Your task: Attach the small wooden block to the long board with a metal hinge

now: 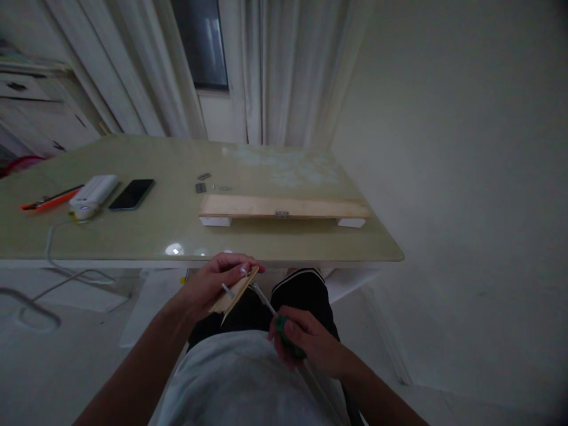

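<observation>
My left hand (222,278) is closed around a small thin wooden board (237,294), held tilted over my lap just off the table's front edge. A short metal piece, perhaps a screw (228,290), sticks out from the board's face. In my right hand (302,337) is a screwdriver (283,324) with a green handle, its metal shaft pointing up and left. The shaft's tip is near the board's right edge; whether it touches a fastener there is too small to tell.
On the glossy table (146,236) a long wooden plank (284,206) rests on two white blocks, with a small hinge (281,214) at its front edge. Behind lie small metal hinges (201,187) and screws (222,187). Leftward are a phone (132,194), a white power bank (94,190) with cable, and an orange cutter (51,200).
</observation>
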The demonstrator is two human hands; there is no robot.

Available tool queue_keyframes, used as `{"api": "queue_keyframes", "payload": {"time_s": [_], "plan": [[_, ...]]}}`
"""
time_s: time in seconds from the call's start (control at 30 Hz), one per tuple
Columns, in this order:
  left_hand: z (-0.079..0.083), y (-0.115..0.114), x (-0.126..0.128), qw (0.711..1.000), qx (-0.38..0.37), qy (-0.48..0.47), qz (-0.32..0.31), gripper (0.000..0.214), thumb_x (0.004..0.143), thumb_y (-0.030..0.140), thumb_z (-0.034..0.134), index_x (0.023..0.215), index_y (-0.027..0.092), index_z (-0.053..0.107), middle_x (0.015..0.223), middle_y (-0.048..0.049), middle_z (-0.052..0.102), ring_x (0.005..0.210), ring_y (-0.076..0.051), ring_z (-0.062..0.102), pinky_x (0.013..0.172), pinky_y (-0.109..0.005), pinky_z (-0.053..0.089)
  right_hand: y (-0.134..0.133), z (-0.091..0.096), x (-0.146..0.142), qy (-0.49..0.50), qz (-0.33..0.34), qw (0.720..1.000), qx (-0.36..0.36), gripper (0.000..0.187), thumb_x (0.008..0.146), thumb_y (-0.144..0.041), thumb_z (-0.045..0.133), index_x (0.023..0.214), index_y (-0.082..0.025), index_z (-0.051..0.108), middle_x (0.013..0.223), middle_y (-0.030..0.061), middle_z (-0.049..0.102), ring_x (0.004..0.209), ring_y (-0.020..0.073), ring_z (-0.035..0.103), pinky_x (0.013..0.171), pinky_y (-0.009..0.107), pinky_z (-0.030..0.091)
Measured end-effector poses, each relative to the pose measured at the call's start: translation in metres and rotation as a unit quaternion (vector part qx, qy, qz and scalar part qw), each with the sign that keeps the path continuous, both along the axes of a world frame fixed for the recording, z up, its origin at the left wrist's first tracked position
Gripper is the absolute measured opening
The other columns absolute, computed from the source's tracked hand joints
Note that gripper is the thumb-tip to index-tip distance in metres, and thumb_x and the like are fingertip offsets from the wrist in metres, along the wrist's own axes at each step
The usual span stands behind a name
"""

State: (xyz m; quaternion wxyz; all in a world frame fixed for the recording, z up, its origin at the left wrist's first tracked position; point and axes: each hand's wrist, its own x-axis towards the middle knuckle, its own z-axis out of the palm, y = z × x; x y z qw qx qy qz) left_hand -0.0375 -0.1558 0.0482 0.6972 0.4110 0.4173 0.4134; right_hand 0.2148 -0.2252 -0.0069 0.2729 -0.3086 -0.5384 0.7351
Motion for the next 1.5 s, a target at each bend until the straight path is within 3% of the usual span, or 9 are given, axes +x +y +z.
{"api": "queue_keyframes", "payload": {"time_s": [0.3,0.47,0.6,0.73,0.9,1.07,1.2,1.4,1.5], "plan": [[-0.004,-0.003,0.006,0.998,-0.022,0.033,0.054,0.043,0.072,0.058,0.09,0.081,0.017,0.083,0.06,-0.0003,0.062,0.044,-0.006,0.044,0.04,-0.019,0.03,-0.012,-0.003,0.002,-0.184,-0.273,0.871,0.363,0.018,0.09,-0.034,0.074,0.103,-0.023,0.067,0.089,0.0033,0.07,0.077,0.0165,0.064,0.071,0.029,0.047],[0.003,0.001,0.013,0.998,-0.026,0.042,0.04,0.049,0.069,0.064,0.089,0.077,0.016,0.081,0.052,0.003,0.051,0.041,-0.006,0.04,0.038,-0.019,0.029,-0.019,-0.009,-0.002,-0.036,-0.17,0.985,0.018,0.039,0.09,-0.059,0.068,0.091,-0.02,0.072,0.062,-0.0017,0.06,0.045,0.0108,0.047,0.042,0.023,0.035],[0.007,0.004,0.015,0.997,-0.013,0.056,0.043,0.049,0.069,0.063,0.089,0.075,0.016,0.08,0.053,0.0019,0.055,0.042,-0.005,0.038,0.039,-0.018,0.029,-0.015,-0.004,-0.01,0.088,-0.074,0.981,-0.155,0.056,0.091,-0.072,0.06,0.09,-0.017,0.071,0.053,-0.003,0.056,0.035,0.0092,0.038,0.033,0.023,0.024],[0.009,0.006,0.02,0.997,-0.024,0.038,0.065,0.049,0.064,0.062,0.093,0.076,0.016,0.081,0.054,0.0013,0.06,0.04,-0.004,0.036,0.037,-0.019,0.026,-0.004,0.007,-0.006,-0.082,-0.137,0.977,0.139,0.049,0.097,-0.062,0.059,0.112,-0.018,0.074,0.08,0.0034,0.069,0.062,0.0127,0.057,0.055,0.024,0.043],[0.007,0.009,0.028,0.997,-0.019,0.014,0.072,0.047,0.065,0.059,0.093,0.077,0.016,0.081,0.061,-0.0008,0.067,0.04,-0.004,0.039,0.037,-0.019,0.029,-0.003,0.004,0.006,-0.19,-0.351,0.832,0.384,0.029,0.084,-0.038,0.083,0.106,-0.023,0.071,0.088,0.0052,0.07,0.077,0.0181,0.065,0.07,0.031,0.053],[0.01,0.008,0.031,0.998,-0.011,0.018,0.052,0.048,0.066,0.062,0.091,0.074,0.016,0.08,0.054,-0.0001,0.062,0.039,-0.005,0.039,0.037,-0.019,0.028,-0.009,0.0,0.006,0.01,-0.199,0.98,-0.021,0.038,0.084,-0.056,0.078,0.085,-0.021,0.066,0.064,-0.0017,0.063,0.04,0.0103,0.05,0.036,0.023,0.037],[0.015,0.009,0.033,0.998,0.033,0.03,0.034,0.047,0.07,0.061,0.089,0.072,0.015,0.08,0.053,0.0001,0.06,0.04,-0.005,0.039,0.037,-0.019,0.025,-0.004,0.002,0.001,0.091,-0.111,0.974,-0.175,0.05,0.083,-0.065,0.075,0.089,-0.015,0.071,0.058,-0.002,0.061,0.036,0.0083,0.047,0.031,0.019,0.028],[0.013,0.013,0.04,0.998,-0.004,-0.001,0.067,0.048,0.064,0.059,0.093,0.072,0.015,0.078,0.054,0.0022,0.058,0.042,-0.006,0.044,0.037,-0.018,0.028,0.008,0.007,0.009,-0.058,-0.15,0.986,0.04,0.051,0.097,-0.064,0.059,0.109,-0.017,0.074,0.073,0.0012,0.065,0.051,0.0089,0.052,0.044,0.02,0.038],[0.01,0.013,0.044,0.996,-0.03,-0.015,0.085,0.049,0.063,0.06,0.094,0.074,0.015,0.077,0.047,0.0058,0.05,0.038,-0.005,0.038,0.036,-0.017,0.026,0.008,0.006,0.015,-0.179,-0.291,0.9,0.271,0.043,0.086,-0.054,0.078,0.115,-0.022,0.073,0.092,0.0069,0.073,0.075,0.017,0.066,0.065,0.029,0.054]]}}
